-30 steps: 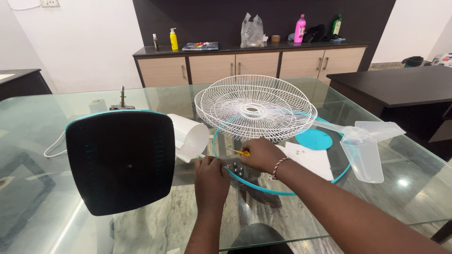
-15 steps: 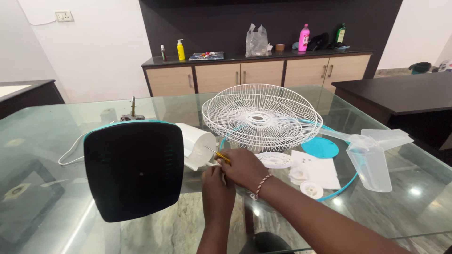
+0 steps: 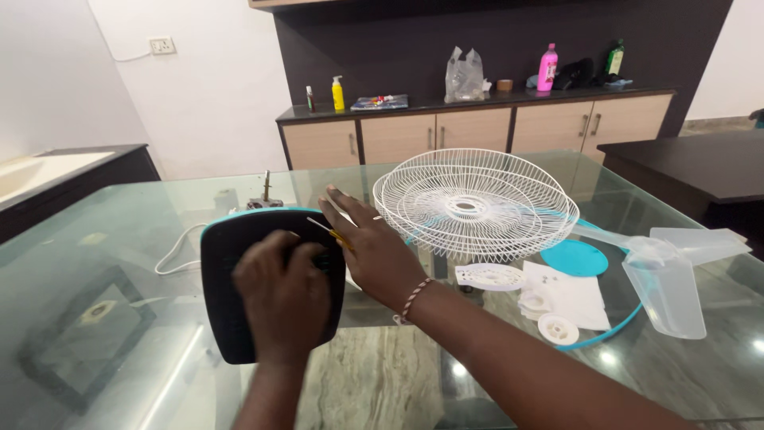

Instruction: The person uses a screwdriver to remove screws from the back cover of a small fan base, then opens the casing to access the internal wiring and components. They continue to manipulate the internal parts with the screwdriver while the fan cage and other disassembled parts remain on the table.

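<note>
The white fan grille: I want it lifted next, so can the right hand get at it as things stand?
Probably yes. The white fan grille lies just beside the right hand, with bare glass table between; a small yellow tool sits in its fingers.

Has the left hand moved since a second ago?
Yes. The left hand has gone left, away from the white fan grille, and now lies over the dark fan base.

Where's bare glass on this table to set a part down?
Free: the glass table left of the black fan base, and the near edge between the forearms and the clear fan blade. Crowded: right of the right hand, with white wire guard, teal disc and small white parts.
</note>
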